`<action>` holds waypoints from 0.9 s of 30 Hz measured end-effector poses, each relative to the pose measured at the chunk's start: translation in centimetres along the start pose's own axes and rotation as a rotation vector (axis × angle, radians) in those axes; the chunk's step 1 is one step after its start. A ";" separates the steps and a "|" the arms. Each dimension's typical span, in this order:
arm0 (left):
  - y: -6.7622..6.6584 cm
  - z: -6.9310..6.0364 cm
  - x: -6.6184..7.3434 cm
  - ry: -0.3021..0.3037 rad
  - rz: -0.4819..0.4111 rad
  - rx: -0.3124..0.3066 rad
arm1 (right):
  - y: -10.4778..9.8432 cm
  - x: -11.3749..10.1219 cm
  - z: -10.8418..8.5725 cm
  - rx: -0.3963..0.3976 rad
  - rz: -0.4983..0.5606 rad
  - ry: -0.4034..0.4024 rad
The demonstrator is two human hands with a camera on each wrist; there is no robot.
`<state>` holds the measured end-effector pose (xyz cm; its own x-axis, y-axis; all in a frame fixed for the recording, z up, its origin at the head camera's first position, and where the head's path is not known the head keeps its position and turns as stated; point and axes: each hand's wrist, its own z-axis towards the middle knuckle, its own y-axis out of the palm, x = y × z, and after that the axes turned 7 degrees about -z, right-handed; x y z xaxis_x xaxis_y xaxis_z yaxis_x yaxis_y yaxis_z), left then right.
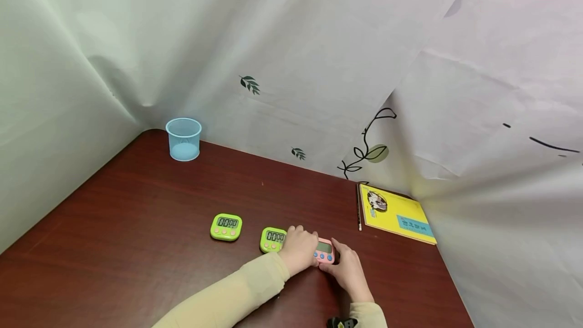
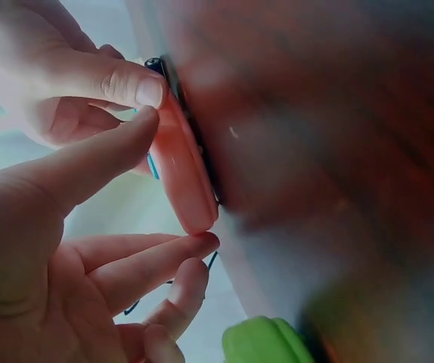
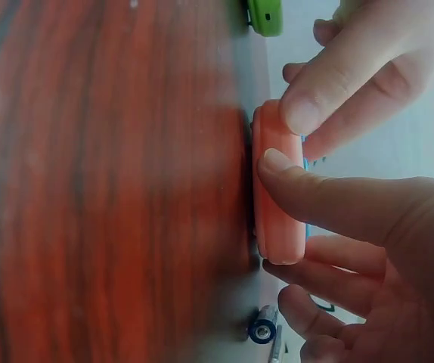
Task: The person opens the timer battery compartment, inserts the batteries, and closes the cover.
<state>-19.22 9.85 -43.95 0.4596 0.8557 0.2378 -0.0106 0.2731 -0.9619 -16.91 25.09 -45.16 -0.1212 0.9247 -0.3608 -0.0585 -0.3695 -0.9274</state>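
A pink timer (image 1: pixel 325 250) with blue buttons is held between both hands near the table's front. My left hand (image 1: pixel 299 250) grips its left side, thumb and fingers on its edges, as the left wrist view shows. My right hand (image 1: pixel 349 271) pinches the right side; in the right wrist view its thumb presses the pink edge (image 3: pixel 281 204). Just left of my left hand lies a green timer (image 1: pixel 272 240), partly covered by it. Another green timer (image 1: pixel 226 227) lies farther left, its display reading zeros.
A clear blue cup (image 1: pixel 184 139) stands at the back left. A yellow book (image 1: pixel 396 214) lies at the right, with a dark pencil (image 1: pixel 359 207) along its left edge. White patterned cloth hangs behind the table (image 1: pixel 136 247). A battery-like cylinder (image 3: pixel 262 327) appears in the right wrist view.
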 end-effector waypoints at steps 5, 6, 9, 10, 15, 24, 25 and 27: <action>0.3 0.3 -0.1 -0.004 -0.028 -0.001 | -0.1 -0.2 0.1 -0.012 -0.012 0.022; 0.3 0.3 -0.1 -0.005 -0.037 -0.003 | -0.1 -0.3 0.1 -0.014 -0.013 0.030; 0.3 0.4 -0.2 -0.006 -0.051 -0.013 | -0.1 -0.3 0.0 -0.011 -0.017 0.015; 0.3 0.4 -0.2 -0.007 -0.056 -0.018 | -0.1 -0.3 -0.1 -0.011 -0.011 0.012; -0.1 -0.1 -0.5 0.004 -0.077 -0.017 | -0.1 -0.1 -0.5 -0.005 0.024 -0.026; -0.6 -0.7 -1.4 0.005 -0.211 0.013 | -0.4 -0.6 -0.8 0.023 0.074 -0.012; -0.6 -0.7 -1.5 0.006 -0.231 0.017 | -0.5 -0.7 -0.8 0.025 0.083 -0.008; -0.6 -0.9 -1.7 0.010 -0.274 0.030 | -0.5 -0.8 -0.8 0.033 0.106 0.000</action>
<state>-19.22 7.87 -43.89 0.4573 0.7442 0.4868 0.0890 0.5064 -0.8577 -15.97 24.63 -44.46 -0.1288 0.8803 -0.4566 -0.0782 -0.4680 -0.8803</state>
